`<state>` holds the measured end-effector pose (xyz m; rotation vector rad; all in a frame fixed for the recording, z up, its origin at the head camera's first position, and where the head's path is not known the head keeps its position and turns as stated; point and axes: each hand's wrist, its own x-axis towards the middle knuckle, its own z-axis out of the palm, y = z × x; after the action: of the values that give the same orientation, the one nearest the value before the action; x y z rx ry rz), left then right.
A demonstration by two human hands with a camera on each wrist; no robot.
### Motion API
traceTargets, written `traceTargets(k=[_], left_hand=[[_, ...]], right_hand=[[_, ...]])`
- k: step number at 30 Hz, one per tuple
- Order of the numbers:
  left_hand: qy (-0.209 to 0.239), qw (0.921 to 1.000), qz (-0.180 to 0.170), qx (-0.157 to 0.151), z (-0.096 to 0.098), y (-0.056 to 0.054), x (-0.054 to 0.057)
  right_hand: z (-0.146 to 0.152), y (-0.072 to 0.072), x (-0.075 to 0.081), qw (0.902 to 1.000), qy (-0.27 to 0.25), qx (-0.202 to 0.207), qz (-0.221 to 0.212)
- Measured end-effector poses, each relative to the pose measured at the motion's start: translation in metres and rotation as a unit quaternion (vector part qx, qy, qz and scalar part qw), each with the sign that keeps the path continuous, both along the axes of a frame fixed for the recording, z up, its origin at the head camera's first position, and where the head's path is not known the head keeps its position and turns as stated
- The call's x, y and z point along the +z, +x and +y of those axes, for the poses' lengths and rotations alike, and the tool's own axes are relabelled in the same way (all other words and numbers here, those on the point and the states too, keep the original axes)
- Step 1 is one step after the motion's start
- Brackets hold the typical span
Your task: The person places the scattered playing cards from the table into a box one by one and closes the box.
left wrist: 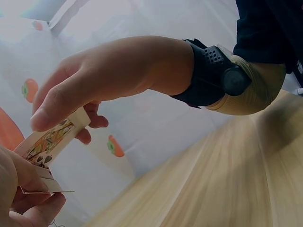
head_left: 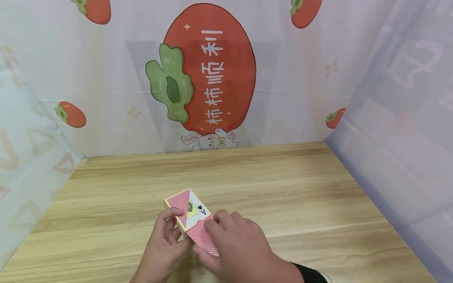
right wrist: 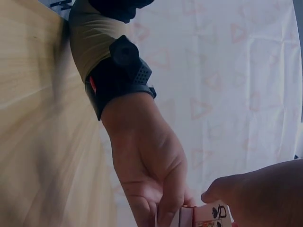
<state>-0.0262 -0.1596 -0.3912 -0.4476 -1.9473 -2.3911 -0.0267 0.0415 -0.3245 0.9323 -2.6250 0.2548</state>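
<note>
A playing card box [head_left: 181, 202], red-patterned with a white panel and a spade ace printed on it, is gripped by my left hand [head_left: 164, 239]. From the box's near end sticks out a deck of red-backed playing cards [head_left: 203, 236], which my right hand [head_left: 244, 241] pinches between thumb and fingers. Seen from below in the left wrist view, the deck's underside shows a queen of spades [left wrist: 49, 142]. In the right wrist view the queen's corner [right wrist: 215, 213] appears between both hands. The rest of the deck is hidden inside the box.
Beneath the hands lies a light wood-grain table [head_left: 283, 188]. A white cloth backdrop [head_left: 293, 78] printed with red persimmons stands behind it, and pale cloth sides [head_left: 407, 118] rise at the left and right edges.
</note>
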Motion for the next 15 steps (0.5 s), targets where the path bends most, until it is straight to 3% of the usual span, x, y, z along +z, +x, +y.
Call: traceTargets(k=[3, 6, 10, 15], left_hand=[[0.009, 0.9999, 0.003, -0.013, -0.001, 0.001, -0.001], [0.013, 0.9997, -0.004, -0.019, -0.002, 0.001, 0.0], [0.008, 0.9998, -0.015, -0.014, -0.003, 0.001, 0.001], [0.013, 0.9995, -0.01, -0.027, -0.004, 0.002, 0.001]], right_hand=[[-0.007, 0.001, -0.002, 0.9998, 0.011, -0.004, 0.017], [-0.01, 0.002, -0.003, 0.9997, 0.02, 0.009, -0.007], [-0.007, 0.0, 0.002, 0.9953, 0.018, 0.039, -0.087], [-0.002, -0.006, 0.01, 0.9818, -0.02, 0.052, -0.181]])
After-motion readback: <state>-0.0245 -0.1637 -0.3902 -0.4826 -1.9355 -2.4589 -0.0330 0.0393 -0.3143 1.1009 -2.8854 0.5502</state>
